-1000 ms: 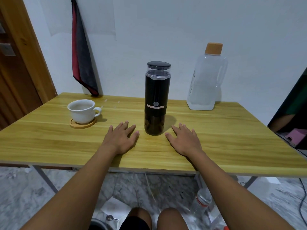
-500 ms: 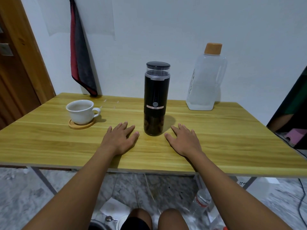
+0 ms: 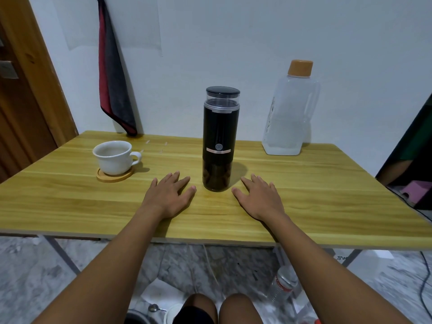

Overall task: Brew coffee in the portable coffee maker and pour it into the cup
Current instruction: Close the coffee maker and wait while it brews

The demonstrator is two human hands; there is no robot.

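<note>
coffee maker upright, long axis vertical

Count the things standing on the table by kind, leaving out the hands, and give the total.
Cups: 1, the white cup
Coasters: 1, the wooden coaster under it
Coffee makers: 1, the black coffee maker
Jugs: 1, the clear jug with an orange cap
Total: 4

Nothing on the surface has moved in the last second. The left hand and right hand show no shift. Only the head view has drifted very slightly.
</note>
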